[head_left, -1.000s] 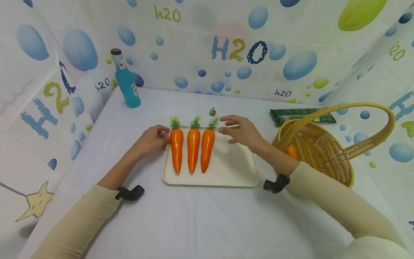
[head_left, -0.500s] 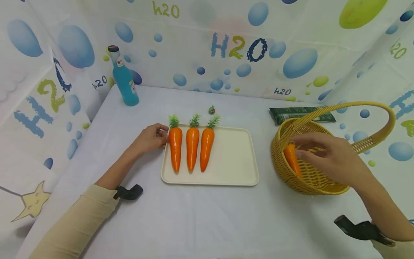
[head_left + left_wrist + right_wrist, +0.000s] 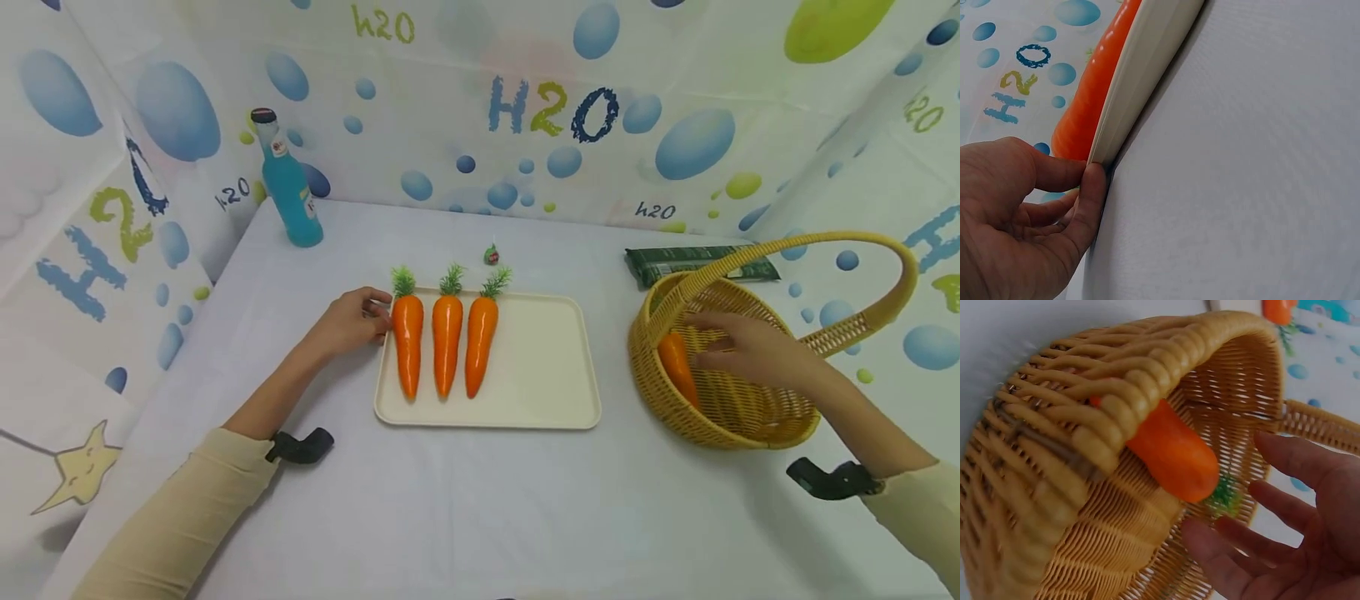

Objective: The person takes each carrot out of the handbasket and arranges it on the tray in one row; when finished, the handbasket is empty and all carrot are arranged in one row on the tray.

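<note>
Three orange carrots with green tops lie side by side on a cream tray (image 3: pixel 536 358): a left carrot (image 3: pixel 408 342), a middle carrot (image 3: pixel 447 342) and a right carrot (image 3: pixel 480 342). My left hand (image 3: pixel 351 321) pinches the tray's left edge near its far corner, as the left wrist view shows, close to the left carrot. At the right, my right hand (image 3: pixel 750 346) reaches into a wicker basket (image 3: pixel 750 417). Another carrot (image 3: pixel 1175 453) lies against the basket's wall. The right fingers are spread beside its green top, apart from the carrot.
A blue bottle (image 3: pixel 292 192) stands at the back left. Behind the tray sits a small green and red item (image 3: pixel 491 254). A dark green packet (image 3: pixel 660 265) lies behind the basket, whose tall handle (image 3: pixel 847 239) arches up to the right.
My right hand has moved from beside the right carrot's top over to the basket and down into it. The left hand has stayed at the tray's edge.
</note>
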`<state>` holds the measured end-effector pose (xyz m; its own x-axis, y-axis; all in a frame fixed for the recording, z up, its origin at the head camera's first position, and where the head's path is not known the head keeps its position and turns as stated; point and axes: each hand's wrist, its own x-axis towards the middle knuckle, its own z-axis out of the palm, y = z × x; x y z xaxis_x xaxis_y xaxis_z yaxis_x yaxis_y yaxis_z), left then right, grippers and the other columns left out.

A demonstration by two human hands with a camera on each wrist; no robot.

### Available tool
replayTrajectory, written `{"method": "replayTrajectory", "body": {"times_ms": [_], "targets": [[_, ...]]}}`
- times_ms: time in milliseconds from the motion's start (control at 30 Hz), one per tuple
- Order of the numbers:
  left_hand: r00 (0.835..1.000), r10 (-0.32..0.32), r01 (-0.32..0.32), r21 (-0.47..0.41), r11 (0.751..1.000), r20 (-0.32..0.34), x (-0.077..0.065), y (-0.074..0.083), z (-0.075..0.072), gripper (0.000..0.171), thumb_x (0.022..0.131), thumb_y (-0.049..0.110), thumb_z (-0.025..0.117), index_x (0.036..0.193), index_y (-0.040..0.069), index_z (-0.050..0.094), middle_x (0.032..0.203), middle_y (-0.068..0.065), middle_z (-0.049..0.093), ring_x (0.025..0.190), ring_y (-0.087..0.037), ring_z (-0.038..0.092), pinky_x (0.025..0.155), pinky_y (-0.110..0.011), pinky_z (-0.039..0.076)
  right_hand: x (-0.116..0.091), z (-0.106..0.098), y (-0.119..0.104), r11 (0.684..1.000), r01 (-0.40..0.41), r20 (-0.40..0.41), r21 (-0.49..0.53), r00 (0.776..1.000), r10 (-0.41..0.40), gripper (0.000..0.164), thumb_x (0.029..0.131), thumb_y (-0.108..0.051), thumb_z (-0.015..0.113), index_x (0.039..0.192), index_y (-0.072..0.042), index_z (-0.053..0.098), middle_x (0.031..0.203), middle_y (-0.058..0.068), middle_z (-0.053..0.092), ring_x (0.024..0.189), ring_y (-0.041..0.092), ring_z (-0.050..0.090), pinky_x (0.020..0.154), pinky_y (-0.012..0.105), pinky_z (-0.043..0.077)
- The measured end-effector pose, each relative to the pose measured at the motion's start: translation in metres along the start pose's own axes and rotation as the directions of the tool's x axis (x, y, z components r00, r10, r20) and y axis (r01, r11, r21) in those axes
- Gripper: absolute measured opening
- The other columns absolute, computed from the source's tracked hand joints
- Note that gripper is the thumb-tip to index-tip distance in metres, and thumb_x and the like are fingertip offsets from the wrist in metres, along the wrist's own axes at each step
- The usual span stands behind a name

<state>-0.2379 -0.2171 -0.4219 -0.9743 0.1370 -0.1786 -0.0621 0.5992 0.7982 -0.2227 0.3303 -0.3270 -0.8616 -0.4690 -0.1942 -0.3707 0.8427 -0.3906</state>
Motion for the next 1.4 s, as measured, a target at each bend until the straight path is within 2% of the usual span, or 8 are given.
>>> {"method": "replayTrajectory", "body": {"times_ms": [267, 433, 733, 900, 1033, 1200, 1333, 1400], "targets": [[1.000, 0.010, -0.010, -0.011, 1.000, 0.008, 0.004, -0.004, 0.002, 0.045, 0.093, 0.007, 0.054, 0.137, -0.003, 0.047, 0.108, -0.018, 0.059, 0.082, -0.024, 0.063, 0.072, -0.031, 0.053, 0.020, 0.012, 0.003, 0.999, -0.026, 0.084, -0.036, 0.996, 0.028, 0.054, 0.093, -0.029, 0.070, 0.140, -0.009, 0.054, 0.129, 0.013, 0.060, 0.113, 0.034, 0.057, 0.094, 0.059, 0.044], [1.000, 0.024, -0.024, -0.016, 1.000, 0.008, 0.005, -0.002, 0.001, 0.044, 0.093, 0.007, 0.055, 0.136, -0.003, 0.048, 0.107, -0.018, 0.059, 0.081, -0.023, 0.063, 0.071, -0.030, 0.053, 0.023, 0.017, 0.004, 0.998, -0.043, 0.068, -0.044, 0.997, 0.046, 0.045, 0.092, -0.024, 0.070, 0.134, -0.012, 0.057, 0.128, 0.018, 0.060, 0.111, 0.037, 0.055, 0.094, 0.061, 0.043], [0.999, 0.033, -0.033, -0.050, 0.998, 0.006, 0.004, -0.001, 0.001, 0.043, 0.092, 0.005, 0.056, 0.134, -0.005, 0.050, 0.104, -0.019, 0.061, 0.079, -0.022, 0.065, 0.070, -0.030, 0.054, 0.024, 0.023, 0.009, 0.998, -0.052, 0.032, -0.027, 0.998, 0.053, 0.049, 0.091, -0.023, 0.072, 0.136, -0.014, 0.055, 0.126, 0.020, 0.060, 0.109, 0.037, 0.057, 0.090, 0.058, 0.046], [1.000, 0.019, -0.019, -0.043, 0.999, 0.011, 0.004, -0.004, 0.003, 0.043, 0.092, 0.005, 0.056, 0.134, -0.005, 0.049, 0.105, -0.019, 0.061, 0.079, -0.023, 0.064, 0.072, -0.031, 0.054, 0.014, 0.014, 0.009, 0.992, -0.122, -0.012, 0.015, 0.992, 0.122, 0.053, 0.091, -0.031, 0.072, 0.138, -0.015, 0.053, 0.126, 0.018, 0.059, 0.103, 0.033, 0.058, 0.081, 0.048, 0.051], [1.000, 0.011, -0.011, -0.038, 0.999, 0.011, 0.004, -0.005, 0.005, 0.043, 0.093, 0.006, 0.056, 0.134, -0.005, 0.050, 0.106, -0.019, 0.061, 0.080, -0.023, 0.064, 0.072, -0.032, 0.054, -0.003, -0.003, 0.006, 0.976, -0.192, -0.053, 0.104, 0.979, 0.198, 0.061, 0.093, -0.040, 0.068, 0.144, -0.016, 0.046, 0.133, 0.018, 0.052, 0.102, 0.035, 0.060, 0.074, 0.042, 0.054], [1.000, 0.014, -0.013, -0.034, 0.999, 0.013, 0.005, -0.006, 0.005, 0.043, 0.093, 0.006, 0.056, 0.135, -0.004, 0.049, 0.106, -0.019, 0.061, 0.081, -0.024, 0.064, 0.072, -0.032, 0.054, -0.031, -0.026, -0.002, 0.953, -0.249, -0.158, 0.174, 0.948, 0.277, 0.067, 0.093, -0.045, 0.066, 0.148, -0.017, 0.040, 0.133, 0.020, 0.051, 0.109, 0.043, 0.059, 0.077, 0.048, 0.055], [1.000, 0.021, -0.021, -0.028, 0.999, 0.010, 0.005, -0.008, 0.003, 0.043, 0.094, 0.007, 0.056, 0.135, -0.004, 0.048, 0.107, -0.019, 0.061, 0.081, -0.024, 0.065, 0.072, -0.032, 0.054, -0.052, -0.035, -0.012, 0.953, -0.233, -0.292, 0.195, 0.914, 0.283, 0.066, 0.093, -0.038, 0.068, 0.148, -0.014, 0.041, 0.127, 0.014, 0.054, 0.094, 0.013, 0.067, 0.071, 0.028, 0.055], [1.000, 0.019, -0.019, -0.029, 0.999, 0.011, 0.005, -0.008, 0.002, 0.044, 0.094, 0.007, 0.056, 0.136, -0.004, 0.048, 0.107, -0.019, 0.061, 0.081, -0.024, 0.065, 0.072, -0.032, 0.054, -0.062, -0.035, -0.020, 0.957, -0.182, -0.355, 0.225, 0.899, 0.255, 0.060, 0.094, -0.027, 0.069, 0.147, -0.014, 0.043, 0.125, 0.006, 0.053, 0.086, -0.002, 0.064, 0.068, 0.016, 0.051]]}}
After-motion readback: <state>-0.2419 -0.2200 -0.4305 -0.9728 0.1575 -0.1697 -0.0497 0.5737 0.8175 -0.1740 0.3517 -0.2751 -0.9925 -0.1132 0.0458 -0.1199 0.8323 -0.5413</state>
